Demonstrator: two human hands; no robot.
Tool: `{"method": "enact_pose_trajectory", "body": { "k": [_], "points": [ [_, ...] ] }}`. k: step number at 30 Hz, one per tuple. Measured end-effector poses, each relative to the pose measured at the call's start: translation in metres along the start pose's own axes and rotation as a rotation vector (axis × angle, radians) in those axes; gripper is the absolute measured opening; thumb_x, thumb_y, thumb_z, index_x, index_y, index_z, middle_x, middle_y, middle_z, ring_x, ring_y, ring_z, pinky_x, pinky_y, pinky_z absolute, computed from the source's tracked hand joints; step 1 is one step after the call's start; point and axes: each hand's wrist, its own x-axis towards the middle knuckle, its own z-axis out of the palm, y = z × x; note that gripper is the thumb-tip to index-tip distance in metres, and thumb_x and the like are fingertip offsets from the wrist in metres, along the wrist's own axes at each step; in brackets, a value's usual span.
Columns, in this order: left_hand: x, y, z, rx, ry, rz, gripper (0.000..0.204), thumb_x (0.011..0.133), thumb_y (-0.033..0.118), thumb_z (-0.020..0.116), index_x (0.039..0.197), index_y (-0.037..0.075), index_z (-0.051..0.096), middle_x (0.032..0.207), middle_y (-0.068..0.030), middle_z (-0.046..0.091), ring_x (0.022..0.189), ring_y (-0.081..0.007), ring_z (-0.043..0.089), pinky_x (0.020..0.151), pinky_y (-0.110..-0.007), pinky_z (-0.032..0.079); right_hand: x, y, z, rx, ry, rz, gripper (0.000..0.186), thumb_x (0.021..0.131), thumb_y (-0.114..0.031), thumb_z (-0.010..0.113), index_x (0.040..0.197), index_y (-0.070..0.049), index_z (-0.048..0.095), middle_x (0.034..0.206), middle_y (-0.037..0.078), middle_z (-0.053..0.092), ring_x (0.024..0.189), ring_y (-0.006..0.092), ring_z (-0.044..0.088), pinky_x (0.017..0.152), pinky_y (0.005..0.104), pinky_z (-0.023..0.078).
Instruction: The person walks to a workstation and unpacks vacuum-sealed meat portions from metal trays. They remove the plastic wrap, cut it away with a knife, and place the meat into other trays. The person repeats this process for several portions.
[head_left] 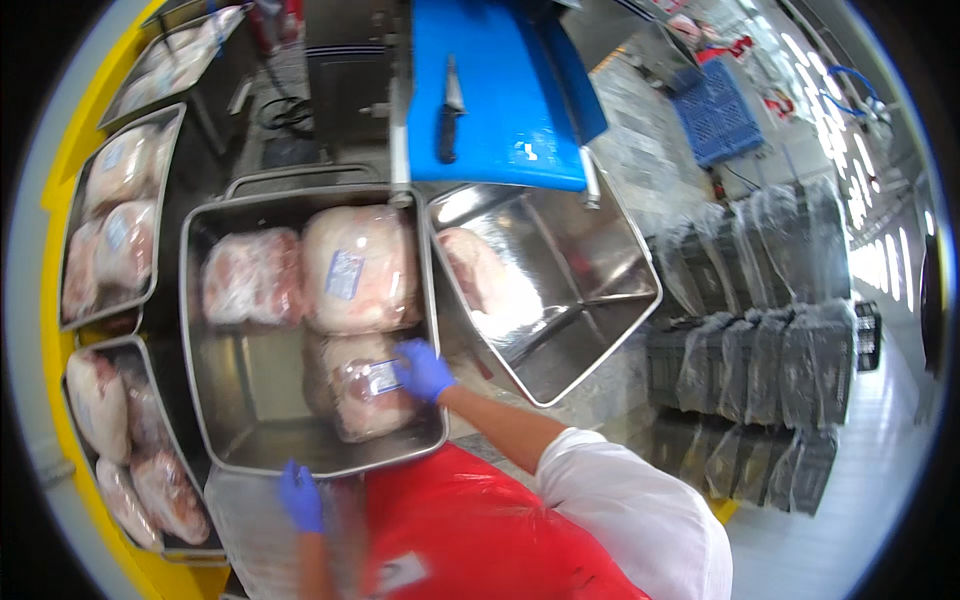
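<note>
A steel bin [316,466] stands before me with plastic-wrapped cuts of meat inside. My right hand [424,371], in a blue glove, reaches over the bin's right wall. Its fingers curl on the side of the nearest wrapped cut of meat [362,405], by the label. Behind that piece lies a larger pale wrapped cut [385,285] with a label, and a redder wrapped cut [252,278] is at the far left. My left hand [303,499], also gloved, is at the bin's near rim, its fingers stretched toward the edge and holding nothing visible.
A second steel bin [612,352] with one cut stands at the right. Beyond is a blue board [510,110] bearing a knife [451,112]. More bins of wrapped meat [125,240] line the left by a yellow edge. Grey crates [748,360] draped in plastic are stacked at right.
</note>
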Motion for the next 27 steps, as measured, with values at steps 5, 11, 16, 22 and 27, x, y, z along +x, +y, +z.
{"method": "enact_pose_trajectory", "body": {
  "k": [5, 11, 16, 22, 27],
  "points": [
    [0.064, -0.007, 0.066, 0.152, -0.207, 0.008, 0.054, 0.099, 0.030, 0.063, 0.137, -0.008, 0.055, 0.132, -0.0267, 0.062, 0.121, -0.0363, 0.061, 0.105, -0.044, 0.047, -0.028, 0.026, 0.069, -0.076, -0.418, 0.375, 0.051, 0.091, -0.042, 0.063, 0.123, -0.003, 0.064, 0.121, 0.027, 0.066, 0.111, 0.0445, 0.064, 0.098, 0.0503, 0.051],
    [0.087, -0.010, 0.094, 0.169, -0.281, 0.052, 0.056, 0.097, 0.029, 0.067, 0.137, -0.008, 0.055, 0.126, -0.0268, 0.066, 0.114, -0.0325, 0.067, 0.099, -0.040, 0.051, 0.001, 0.034, 0.085, 0.020, -0.381, 0.525, 0.057, 0.094, -0.041, 0.059, 0.132, 0.001, 0.058, 0.130, 0.028, 0.061, 0.123, 0.0427, 0.057, 0.108, 0.0476, 0.044],
    [0.077, -0.033, 0.073, 0.146, -0.261, -0.055, 0.055, 0.097, 0.026, 0.067, 0.137, -0.010, 0.054, 0.126, -0.0265, 0.066, 0.113, -0.0315, 0.067, 0.100, -0.040, 0.051, 0.069, 0.042, 0.098, -0.088, 0.059, 0.203, 0.049, 0.094, -0.035, 0.060, 0.129, -0.001, 0.059, 0.126, 0.025, 0.061, 0.121, 0.0419, 0.055, 0.107, 0.0470, 0.043],
    [0.061, -0.010, 0.025, 0.083, -0.209, -0.198, 0.057, 0.097, 0.032, 0.067, 0.136, -0.009, 0.056, 0.128, -0.0235, 0.066, 0.113, -0.0297, 0.066, 0.100, -0.039, 0.051, 0.184, 0.010, 0.047, -0.366, 0.016, 0.066, 0.045, 0.090, -0.032, 0.063, 0.122, -0.002, 0.062, 0.118, 0.026, 0.064, 0.107, 0.0424, 0.061, 0.093, 0.0511, 0.050],
    [0.059, -0.006, 0.020, -0.074, -0.141, -0.251, 0.055, 0.095, 0.025, 0.071, 0.136, -0.008, 0.056, 0.122, -0.0232, 0.068, 0.106, -0.0234, 0.068, 0.094, -0.034, 0.053, 0.276, 0.049, 0.051, -0.532, 0.284, -0.050, 0.058, 0.089, -0.041, 0.065, 0.126, 0.003, 0.059, 0.129, 0.027, 0.059, 0.114, 0.0452, 0.059, 0.101, 0.0524, 0.046]
  ]
}}
